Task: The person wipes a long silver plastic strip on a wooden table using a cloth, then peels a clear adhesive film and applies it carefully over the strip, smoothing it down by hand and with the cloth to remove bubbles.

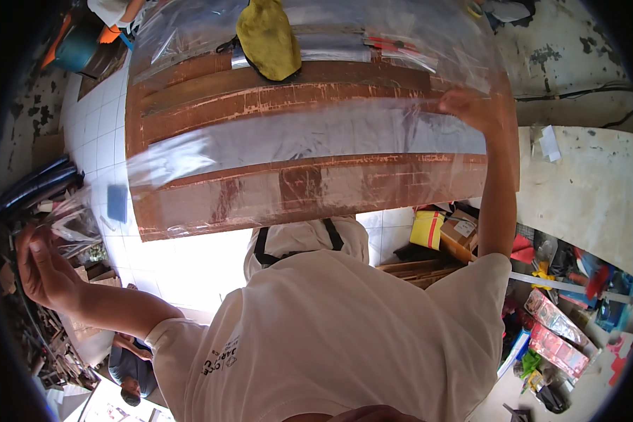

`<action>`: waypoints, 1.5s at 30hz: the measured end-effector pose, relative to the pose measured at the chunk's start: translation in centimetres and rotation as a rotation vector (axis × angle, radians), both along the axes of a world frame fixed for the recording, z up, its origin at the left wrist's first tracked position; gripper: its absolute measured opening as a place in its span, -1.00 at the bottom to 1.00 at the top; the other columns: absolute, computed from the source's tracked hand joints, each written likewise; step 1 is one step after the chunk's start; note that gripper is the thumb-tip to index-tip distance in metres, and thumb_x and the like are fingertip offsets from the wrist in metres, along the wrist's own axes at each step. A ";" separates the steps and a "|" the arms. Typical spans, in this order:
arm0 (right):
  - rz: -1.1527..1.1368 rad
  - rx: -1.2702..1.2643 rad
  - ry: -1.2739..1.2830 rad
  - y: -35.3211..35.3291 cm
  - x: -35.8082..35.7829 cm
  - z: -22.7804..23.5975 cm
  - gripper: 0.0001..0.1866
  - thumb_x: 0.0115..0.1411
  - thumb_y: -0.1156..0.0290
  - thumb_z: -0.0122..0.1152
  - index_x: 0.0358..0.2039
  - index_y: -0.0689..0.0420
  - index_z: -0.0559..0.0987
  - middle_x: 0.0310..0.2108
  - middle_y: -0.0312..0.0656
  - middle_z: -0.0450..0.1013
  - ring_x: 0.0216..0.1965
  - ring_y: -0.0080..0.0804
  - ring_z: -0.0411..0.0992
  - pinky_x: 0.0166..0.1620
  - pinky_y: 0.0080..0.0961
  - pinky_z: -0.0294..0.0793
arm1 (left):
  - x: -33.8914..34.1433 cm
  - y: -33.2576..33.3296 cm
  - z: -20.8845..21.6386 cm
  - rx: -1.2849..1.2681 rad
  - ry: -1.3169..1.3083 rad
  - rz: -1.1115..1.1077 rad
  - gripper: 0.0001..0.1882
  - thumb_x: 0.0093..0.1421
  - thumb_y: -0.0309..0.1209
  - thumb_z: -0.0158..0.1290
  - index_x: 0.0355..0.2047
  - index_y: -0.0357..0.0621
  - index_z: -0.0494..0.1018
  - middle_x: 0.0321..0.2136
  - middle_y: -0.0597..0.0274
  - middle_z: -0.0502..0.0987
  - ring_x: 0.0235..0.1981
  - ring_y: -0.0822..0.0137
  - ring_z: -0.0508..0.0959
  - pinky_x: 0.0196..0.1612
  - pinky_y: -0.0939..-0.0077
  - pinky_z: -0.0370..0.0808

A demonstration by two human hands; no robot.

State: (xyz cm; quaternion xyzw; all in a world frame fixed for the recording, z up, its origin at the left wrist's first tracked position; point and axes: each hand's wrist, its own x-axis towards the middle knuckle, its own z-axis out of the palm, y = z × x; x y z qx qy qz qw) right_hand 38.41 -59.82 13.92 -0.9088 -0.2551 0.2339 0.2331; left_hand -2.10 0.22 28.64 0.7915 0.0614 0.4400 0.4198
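A long strip of clear plastic film (316, 137) stretches across the worn brown wooden table (373, 186). Its left end runs past the table edge, bunched and blurred, up to my left hand (46, 274), which is raised far out to the left with its fingers closed on it. Over the table's right side, my right hand (464, 109) is closed at the film's other end; its fingertips are slightly smeared. A yellow cloth pouch (269, 39) with a dark edge lies at the far middle of the table.
More clear plastic sheeting (429, 28) covers the table's far part. Clutter and boxes (464, 228) stand at right, below a pale board (584, 176). Dark rolls (39, 186) and scrap pile up at left. Another person (128, 362) is at lower left.
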 end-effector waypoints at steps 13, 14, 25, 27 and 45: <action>-0.364 0.384 -0.052 -10.6 0.5 0.8 -0.91 0.20 0.49 0.17 -0.39 0.25 0.56 -0.49 -0.43 0.42 -0.41 -0.69 0.31 -0.32 -0.65 0.32 | -5.1 10.7 -0.8 0.094 -0.140 0.322 -0.77 0.29 -0.51 0.02 -0.11 -0.42 0.52 -0.18 0.05 0.59 -0.26 0.41 0.53 -0.27 0.56 0.43; -0.370 0.379 -0.058 -11.3 -0.2 1.4 -0.91 0.20 0.49 0.17 -0.39 0.25 0.56 -0.49 -0.43 0.42 -0.41 -0.69 0.31 -0.32 -0.65 0.32 | -5.7 11.9 -0.3 0.152 -0.097 0.396 -0.77 0.30 -0.54 -0.02 -0.10 -0.40 0.51 -0.17 0.05 0.59 -0.24 0.41 0.51 -0.29 0.56 0.40; -0.164 0.105 0.346 -8.6 -11.9 -4.4 -0.64 0.08 0.29 0.40 -0.13 0.15 0.58 -0.42 -0.26 0.46 -0.47 -0.60 0.35 -0.37 -0.57 0.36 | -5.7 9.3 -5.1 -0.346 0.091 0.401 -0.70 0.31 -0.40 0.03 -0.02 -0.31 0.48 -0.42 0.38 0.49 -0.47 0.59 0.32 -0.37 0.66 0.25; -0.147 0.170 0.366 -10.1 -11.7 -6.9 -0.66 0.09 0.27 0.39 -0.16 0.15 0.58 -0.35 -0.22 0.48 -0.44 -0.56 0.39 -0.34 -0.54 0.38 | -5.7 9.3 -7.0 -0.376 0.119 0.363 -0.70 0.32 -0.40 0.03 -0.02 -0.31 0.48 -0.44 0.39 0.48 -0.49 0.59 0.32 -0.38 0.67 0.25; -0.334 -0.122 -0.138 -19.8 -6.3 -6.8 -0.57 -0.12 0.00 0.48 -0.51 0.12 0.63 -0.63 -0.26 0.42 -0.56 -0.49 0.35 -0.43 -0.48 0.35 | -5.0 5.8 -19.1 -0.456 0.554 0.128 -0.75 0.27 -0.40 0.10 -0.11 -0.29 0.53 -0.58 0.44 0.45 -0.75 0.72 0.17 -0.71 0.73 0.06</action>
